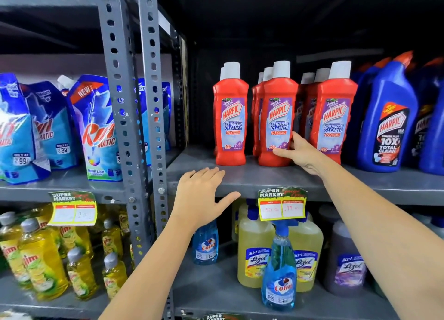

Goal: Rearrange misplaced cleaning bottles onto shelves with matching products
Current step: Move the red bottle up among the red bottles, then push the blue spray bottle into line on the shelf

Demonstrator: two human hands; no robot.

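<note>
A grey metal shelf (252, 178) is seen in the middle of the view, and on it three rows of red Harpic bathroom cleaner bottles are stood upright. The middle front red bottle (278, 118) is touched by the right hand (299, 152), which is reached in from 4 o'clock; the thumb is laid on the lower label and the fingers are passed around the bottle's right side, so it is lightly grasped while its base rests on the shelf. The left red bottle (231, 118) is stood apart at 9 o'clock of it, and the right red bottle (335, 118) at 3 o'clock. Blue Harpic bottles (386, 118) are placed further at 3 o'clock. The left hand (201, 194) is held released, fingers spread, over the shelf's front edge. Below, a blue Colin spray bottle (280, 271) is stood before yellow Lizol bottles (254, 250).
</note>
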